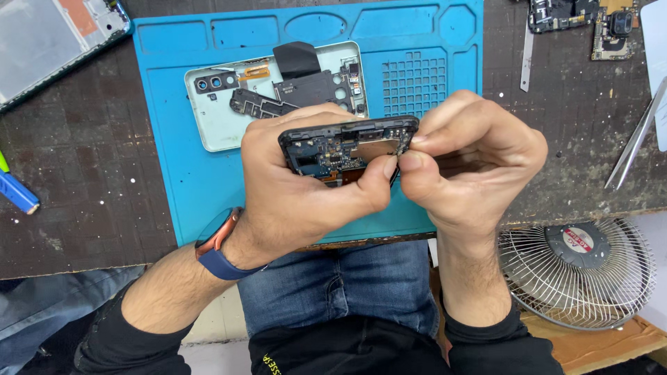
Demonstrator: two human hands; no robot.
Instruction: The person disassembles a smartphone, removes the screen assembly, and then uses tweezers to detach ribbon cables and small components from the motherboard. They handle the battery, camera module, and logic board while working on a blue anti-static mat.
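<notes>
My left hand (299, 184) grips the opened phone (347, 147) above the blue mat's (180, 180) near edge, my right hand (465, 163) pinching its right end; back cover (222, 118) already off, internals apparently remain.

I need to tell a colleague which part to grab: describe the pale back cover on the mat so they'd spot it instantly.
On the blue mat, above the left hand, lies the back cover. It alone is pale and tray-shaped, with loose black parts inside.
</notes>
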